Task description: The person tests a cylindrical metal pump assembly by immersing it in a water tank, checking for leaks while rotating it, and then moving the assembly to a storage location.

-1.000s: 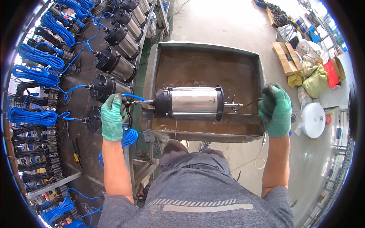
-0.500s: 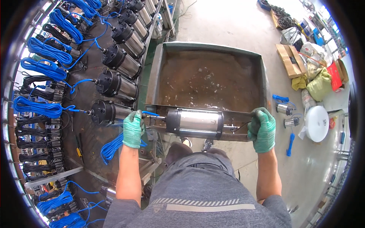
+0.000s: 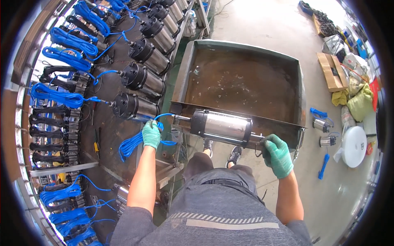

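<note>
A steel cylindrical pump (image 3: 227,126) with black end caps lies across a metal ledge on the near side of the tank. My left hand (image 3: 151,135), in a green glove, is closed on a blue cable (image 3: 165,115) that runs to the pump's left end. More of that blue cable hangs in a coil (image 3: 132,146) beside the hand. My right hand (image 3: 278,156), also gloved, is closed at the fitting on the pump's right end. A thin dark loop shows below its fingers; what they grip is hidden.
A tank (image 3: 242,82) of brown water stands ahead. Along the left, a bench carries a row of similar pumps (image 3: 141,78) with coiled blue cables (image 3: 57,95). To the right on the floor are two small pumps (image 3: 321,125), a white round lid (image 3: 353,146), cardboard (image 3: 331,72) and sacks.
My right hand has come in closer to the pump's right end, and the dark cord is no longer stretched out. The whole view has shifted, with pump and ledge now tilted down to the right.
</note>
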Available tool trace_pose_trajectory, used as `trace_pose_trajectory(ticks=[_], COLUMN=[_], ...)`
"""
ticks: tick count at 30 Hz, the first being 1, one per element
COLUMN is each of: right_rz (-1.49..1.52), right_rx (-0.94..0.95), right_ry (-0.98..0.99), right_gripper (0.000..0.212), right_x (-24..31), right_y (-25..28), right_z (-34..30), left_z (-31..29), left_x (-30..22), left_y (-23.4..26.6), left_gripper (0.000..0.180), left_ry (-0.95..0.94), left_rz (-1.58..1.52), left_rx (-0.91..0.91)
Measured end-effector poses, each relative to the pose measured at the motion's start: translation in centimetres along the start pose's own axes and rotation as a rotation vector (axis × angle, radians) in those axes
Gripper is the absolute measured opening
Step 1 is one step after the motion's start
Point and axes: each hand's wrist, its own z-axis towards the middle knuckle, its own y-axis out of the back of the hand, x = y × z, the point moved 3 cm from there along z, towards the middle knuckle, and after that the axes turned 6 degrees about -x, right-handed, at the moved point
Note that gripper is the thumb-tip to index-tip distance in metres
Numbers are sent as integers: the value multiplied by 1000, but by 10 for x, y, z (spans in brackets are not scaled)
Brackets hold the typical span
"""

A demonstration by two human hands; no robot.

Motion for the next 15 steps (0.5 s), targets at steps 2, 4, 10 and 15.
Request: trace_pose_trajectory(ticks=[2, 4, 10, 15], right_rz=[-17, 7, 5, -125], right_rx=[-34, -60, -345, -512], right_ry=[-13, 14, 142, 169], right_gripper=[14, 13, 17, 25], right_x=[-3, -9, -60, -85], right_y=[3, 1, 25, 41], right_z=[-14, -27, -49, -67], left_z=[10, 27, 7, 7], left_x=[45, 110, 87, 68], left_y=[-3, 6, -22, 8], left_gripper=[20, 21, 58, 60], left_ry=[60, -62, -186, -201], left_rz=[-82, 58, 65, 205], left_rx=[65, 210, 359, 171])
